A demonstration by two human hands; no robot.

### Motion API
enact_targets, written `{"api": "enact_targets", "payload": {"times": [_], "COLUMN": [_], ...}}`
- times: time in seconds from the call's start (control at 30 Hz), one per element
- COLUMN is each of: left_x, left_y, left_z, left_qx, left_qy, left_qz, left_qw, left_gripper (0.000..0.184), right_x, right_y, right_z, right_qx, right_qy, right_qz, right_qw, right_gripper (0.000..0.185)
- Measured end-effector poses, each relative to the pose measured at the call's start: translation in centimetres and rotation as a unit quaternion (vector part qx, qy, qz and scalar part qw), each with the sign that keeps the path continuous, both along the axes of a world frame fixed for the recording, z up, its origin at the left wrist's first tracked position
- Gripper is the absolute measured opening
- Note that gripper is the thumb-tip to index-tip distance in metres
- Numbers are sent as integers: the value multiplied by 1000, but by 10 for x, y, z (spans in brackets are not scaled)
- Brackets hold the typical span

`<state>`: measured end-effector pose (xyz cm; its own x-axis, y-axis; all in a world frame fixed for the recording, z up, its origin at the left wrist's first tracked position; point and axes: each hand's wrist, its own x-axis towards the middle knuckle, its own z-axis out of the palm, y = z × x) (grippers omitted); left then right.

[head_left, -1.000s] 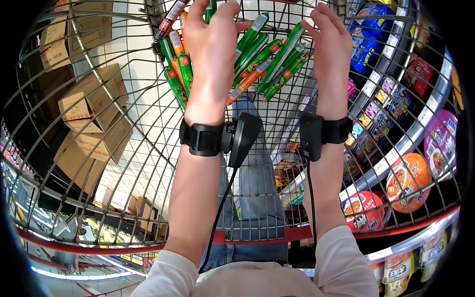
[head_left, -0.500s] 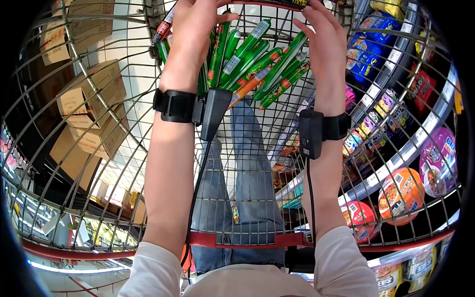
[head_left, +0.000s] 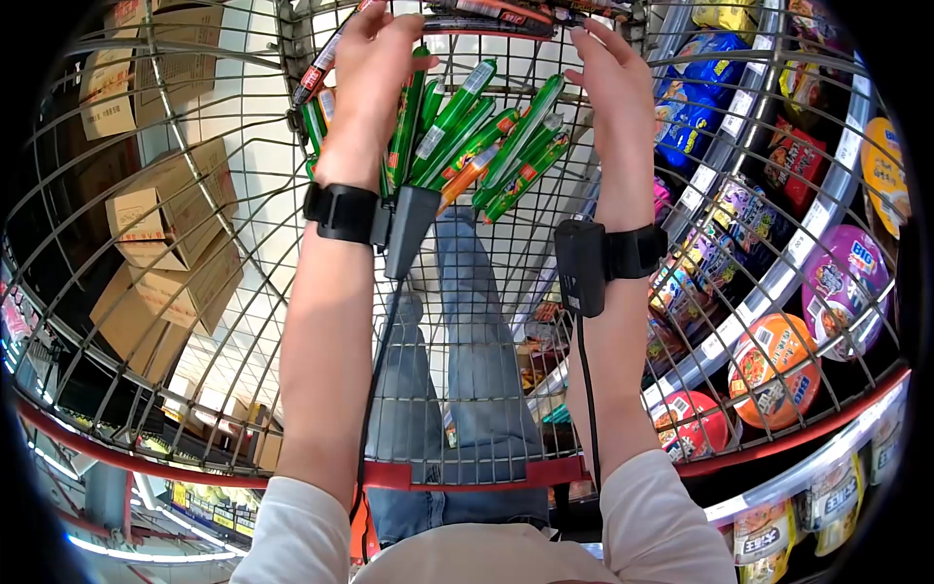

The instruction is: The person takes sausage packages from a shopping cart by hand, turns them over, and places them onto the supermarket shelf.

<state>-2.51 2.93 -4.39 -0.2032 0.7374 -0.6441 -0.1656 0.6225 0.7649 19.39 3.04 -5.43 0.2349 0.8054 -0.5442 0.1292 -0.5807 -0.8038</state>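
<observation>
In the upper left of the cart, my left hand [head_left: 375, 68] is over the packs, thumb held away from the bent fingers, with nothing visible in its grip. Its fingertips are close to a dark stick pack with red and white print [head_left: 321, 70]. My right hand [head_left: 615, 83] is at the upper right, thumb and fingers apart, holding nothing. Between the hands lie several green sausage-shaped packs [head_left: 457, 117] and one orange stick pack [head_left: 462, 182]. Dark red-and-black stick packs [head_left: 491, 12] lie past them at the top edge. Whether my fingertips touch these is unclear.
The wire shopping cart [head_left: 486, 389] surrounds my arms, its red handle bar [head_left: 389, 475] near my waist. Cardboard boxes [head_left: 170, 209] are stacked on the left. Shelves on the right hold bowl noodles [head_left: 775, 370] and blue bags [head_left: 696, 83]. Cables run from both wrist devices.
The view has shifted, so more dark packs show at the top. My right hand has moved slightly left in view. Both hands stay over the packs, thumbs apart.
</observation>
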Motion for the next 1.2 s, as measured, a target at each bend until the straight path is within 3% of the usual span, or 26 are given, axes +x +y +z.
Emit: {"api": "enact_targets", "payload": {"times": [0.2, 0.27, 0.5, 0.6, 0.67, 0.7, 0.77, 0.93, 1.2], "left_x": [-14, -5, -6, -4, -3, -3, -2, 16, 27], "left_y": [9, 13, 25, 20, 19, 18, 14, 2, -37], "left_z": [2, 20, -2, -9, -11, -14, -20, 16, 84], "left_qx": [41, 64, 56, 46, 60, 75, 81, 98, 154], "left_qy": [-51, 0, 31, 43, 24, 6, -3, 26, 48], "left_qz": [20, 7, -18, 5, 23, 39, 54, 104, 116], "left_qw": [998, 998, 998, 998, 998, 996, 995, 989, 980], "left_gripper": [59, 59, 55, 47, 45, 43, 42, 37, 34], "right_x": [-8, -10, -16, -18, -23, -20, -10, -4, -22], "right_y": [-1, -3, 2, 2, 4, 5, 6, -3, -37], "right_z": [0, -3, -11, -12, -10, -12, -18, -9, 73], "right_qx": [30, 34, 57, 38, -56, -56, 40, 40, 85], "right_qy": [55, 84, 94, 92, 60, 59, 105, 160, 137], "right_qz": [-2, -3, -15, -24, -72, -70, -30, -71, -223], "right_qw": [998, 996, 994, 995, 994, 994, 993, 984, 961], "right_gripper": [58, 58, 57, 54, 37, 37, 50, 45, 34]}}
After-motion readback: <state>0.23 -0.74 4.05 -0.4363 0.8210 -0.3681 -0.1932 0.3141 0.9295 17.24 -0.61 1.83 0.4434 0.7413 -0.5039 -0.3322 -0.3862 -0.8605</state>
